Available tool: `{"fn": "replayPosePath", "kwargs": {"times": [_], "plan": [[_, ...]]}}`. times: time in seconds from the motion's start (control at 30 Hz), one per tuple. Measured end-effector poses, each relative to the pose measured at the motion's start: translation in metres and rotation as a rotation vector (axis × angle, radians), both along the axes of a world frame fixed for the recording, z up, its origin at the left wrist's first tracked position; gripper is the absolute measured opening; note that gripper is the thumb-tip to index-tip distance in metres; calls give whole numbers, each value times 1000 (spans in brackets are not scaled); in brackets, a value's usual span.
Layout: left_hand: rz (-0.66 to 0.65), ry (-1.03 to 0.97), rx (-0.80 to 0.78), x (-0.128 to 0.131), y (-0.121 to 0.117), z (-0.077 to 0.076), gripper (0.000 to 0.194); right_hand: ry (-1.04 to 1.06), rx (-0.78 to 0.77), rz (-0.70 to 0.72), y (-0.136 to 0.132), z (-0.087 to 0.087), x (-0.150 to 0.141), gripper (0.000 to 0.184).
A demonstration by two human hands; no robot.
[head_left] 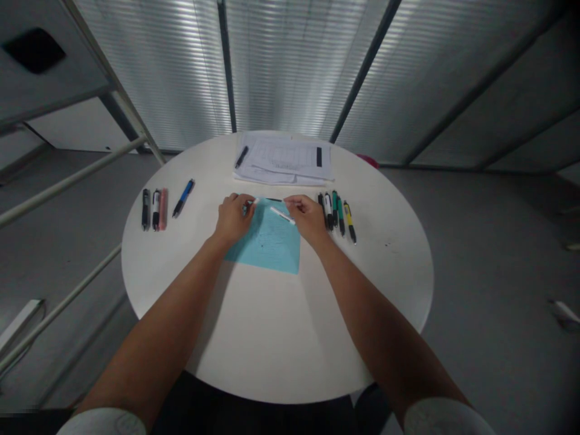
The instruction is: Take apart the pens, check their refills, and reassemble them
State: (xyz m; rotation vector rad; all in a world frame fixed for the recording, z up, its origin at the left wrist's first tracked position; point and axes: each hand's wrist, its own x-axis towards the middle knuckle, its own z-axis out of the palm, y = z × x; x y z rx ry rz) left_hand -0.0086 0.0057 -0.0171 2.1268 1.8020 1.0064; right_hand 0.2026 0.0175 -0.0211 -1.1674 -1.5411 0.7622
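Observation:
My left hand (234, 216) is closed in a pinch over the upper left of a light blue sheet (267, 248). Between its fingertips is a small white piece (256, 201), perhaps part of a pen. At the sheet's upper right my right hand (307, 217) is pinched too, its fingertips around something too small to make out. A white pen barrel (281, 215) lies slantwise on the sheet, close to the right fingers. Between the two hands, a thin dark stick (273, 199) shows along the sheet's top edge.
The round white table (272, 338) holds stacked papers (283, 160) with a black pen (241, 157) at the back. Several pens, including a yellow one (350, 222), lie right of my hands. At left are a blue pen (183, 197), a pink pen (163, 209) and two dark-gripped pens.

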Motion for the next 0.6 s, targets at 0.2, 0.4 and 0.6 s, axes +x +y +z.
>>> {"fn": "replayPosePath", "kwargs": {"times": [0.2, 0.4, 0.6], "plan": [[-3, -3, -7, 0, 0, 0, 25, 240, -106, 51, -1, 7, 0, 34], [-91, -3, 27, 2, -3, 5, 25, 334, -179, 45, 0, 9, -2, 49], [-224, -33, 55, 6, -5, 5, 24, 311, -142, 71, 3, 3, -2, 43]]}}
